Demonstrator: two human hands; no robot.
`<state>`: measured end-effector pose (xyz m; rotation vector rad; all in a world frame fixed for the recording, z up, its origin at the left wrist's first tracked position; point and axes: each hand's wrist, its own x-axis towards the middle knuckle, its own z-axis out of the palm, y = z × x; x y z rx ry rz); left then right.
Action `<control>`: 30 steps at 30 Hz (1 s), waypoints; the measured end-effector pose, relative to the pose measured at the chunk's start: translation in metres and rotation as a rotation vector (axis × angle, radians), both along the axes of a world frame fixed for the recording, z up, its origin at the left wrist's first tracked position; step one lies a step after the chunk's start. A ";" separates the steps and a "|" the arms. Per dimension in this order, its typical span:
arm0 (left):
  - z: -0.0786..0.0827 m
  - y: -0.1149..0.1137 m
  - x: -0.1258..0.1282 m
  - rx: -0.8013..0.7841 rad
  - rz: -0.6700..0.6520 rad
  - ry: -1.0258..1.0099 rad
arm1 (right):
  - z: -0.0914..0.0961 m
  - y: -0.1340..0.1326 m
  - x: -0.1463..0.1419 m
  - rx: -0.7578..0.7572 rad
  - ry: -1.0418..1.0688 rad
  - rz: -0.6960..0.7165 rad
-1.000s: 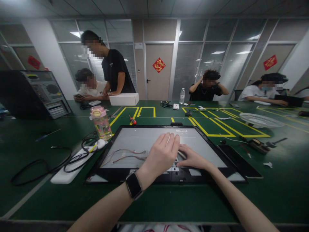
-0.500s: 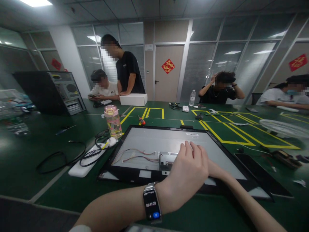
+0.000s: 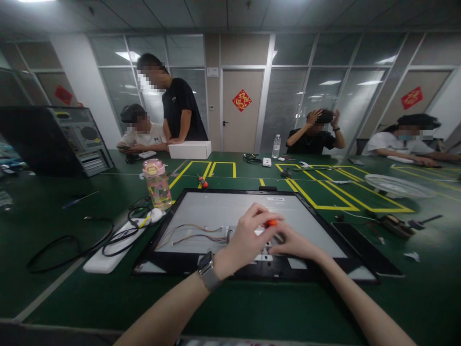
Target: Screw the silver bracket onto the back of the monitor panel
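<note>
A flat display panel [image 3: 201, 211], black-framed with a grey back, lies on the green table in front of me. Near its front edge, a metal bracket [image 3: 264, 257] is mostly covered by my hands. My left hand [image 3: 247, 235], with a watch on its wrist, curls its thumb and fingers around an orange-ended tool [image 3: 271, 223] that looks like a screwdriver; its shaft is hidden. Close against it over the bracket is my right hand [image 3: 297, 241], fingers bent in a pinch. What that pinch holds is hard to make out. Thin wires [image 3: 190, 237] run left from the bracket.
Left of the panel are a white power strip [image 3: 111, 247], black cable and a pink-lidded bottle [image 3: 157, 185]. A dark slab [image 3: 363, 247] lies to the right. Behind stand a white box [image 3: 190, 150] and a water bottle [image 3: 276, 146]. Several people are across the table.
My left hand has turned and lowered, so the orange end and my right hand's fingers now show. The view has swung right, shifting everything leftward.
</note>
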<state>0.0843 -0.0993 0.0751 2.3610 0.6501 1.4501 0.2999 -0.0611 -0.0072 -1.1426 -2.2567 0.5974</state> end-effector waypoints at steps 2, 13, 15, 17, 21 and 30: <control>-0.003 0.006 -0.007 -0.034 -0.017 -0.062 | -0.002 0.002 0.001 -0.005 -0.005 0.010; -0.012 0.021 -0.017 -0.164 0.023 -0.211 | 0.006 -0.003 -0.001 -0.054 0.000 0.005; -0.014 0.022 -0.017 -0.174 0.036 -0.229 | 0.006 -0.002 -0.001 -0.056 0.001 0.012; -0.015 0.021 -0.016 -0.168 0.073 -0.241 | 0.005 -0.002 -0.001 -0.054 0.003 0.015; -0.013 0.015 -0.013 -0.195 -0.022 -0.216 | 0.004 -0.001 0.000 -0.042 0.010 0.012; -0.015 0.012 -0.012 -0.136 0.074 -0.184 | 0.006 -0.002 -0.001 -0.051 0.000 0.010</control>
